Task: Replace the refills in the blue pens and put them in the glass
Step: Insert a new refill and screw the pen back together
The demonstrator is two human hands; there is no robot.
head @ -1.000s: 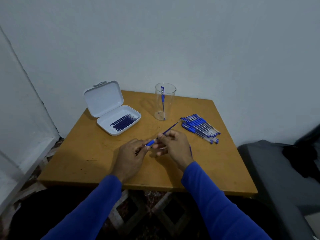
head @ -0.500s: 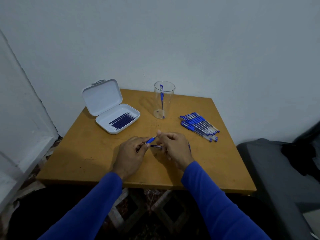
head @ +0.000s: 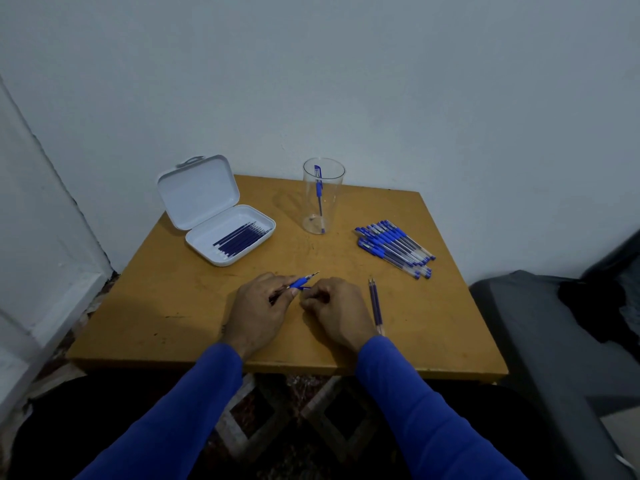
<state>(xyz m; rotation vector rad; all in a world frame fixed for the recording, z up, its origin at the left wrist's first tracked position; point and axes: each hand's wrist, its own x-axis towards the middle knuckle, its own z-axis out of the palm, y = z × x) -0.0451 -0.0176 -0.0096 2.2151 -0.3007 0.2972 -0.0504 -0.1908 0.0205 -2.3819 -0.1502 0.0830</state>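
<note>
Bare table (head: 180, 317) lies open along my near edge; case (head: 228, 233), glass (head: 323, 199) and pens (head: 394, 247) crowd the far edge.

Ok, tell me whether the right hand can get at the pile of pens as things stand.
Probably yes. The pile of pens lies in the open on the table, ahead and to the right of the right hand, with nothing between them. That hand seems to pinch a small pen part, which may hamper a grab.
</note>
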